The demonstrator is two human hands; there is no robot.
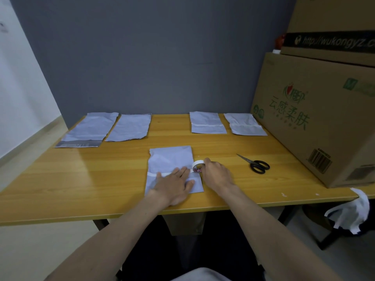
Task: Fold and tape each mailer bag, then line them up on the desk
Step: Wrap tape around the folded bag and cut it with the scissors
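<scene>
1. Grey wall behind, a yellow wooden bench (113, 169) in front of it, and stacked cardboard boxes (316, 110) crowding its right end.
2. Near the front edge lies the mailer bag in hand (170, 159), folded, with a white strip of tape running across it from its left edge.
3. The person's left hand (172, 185) lies flat on that bag, fingers straight and spread, pressing down over the strip.
4. Their right hand (217, 173) curls round the tape roll (197, 166), which stands on edge at the bag's right side, touching it.
5. Two folded, taped bags (209, 123) (246, 124) sit side by side at the back right; two unfolded bags (87, 130) (129, 127) wait at the back left.
6. Black scissors (257, 164) lie to the right of the roll, near but apart from it.
7. To do this step well, I would keep the flat palm firm so the fold cannot spring open, draw the roll straight past the bag's right edge, and keep the strip taut and level before cutting.
8. A slack pull would likely wrinkle the tape or drag the thin bag sideways.
9. Hard to tell: whether the strip is fully stuck under the left hand, since the palm covers its middle.
10. The right fingertips are hidden behind the roll, so the exact grip is unclear.
11. Something white and crumpled (353, 211) hangs off the bench's right corner; I cannot say what it is.
</scene>
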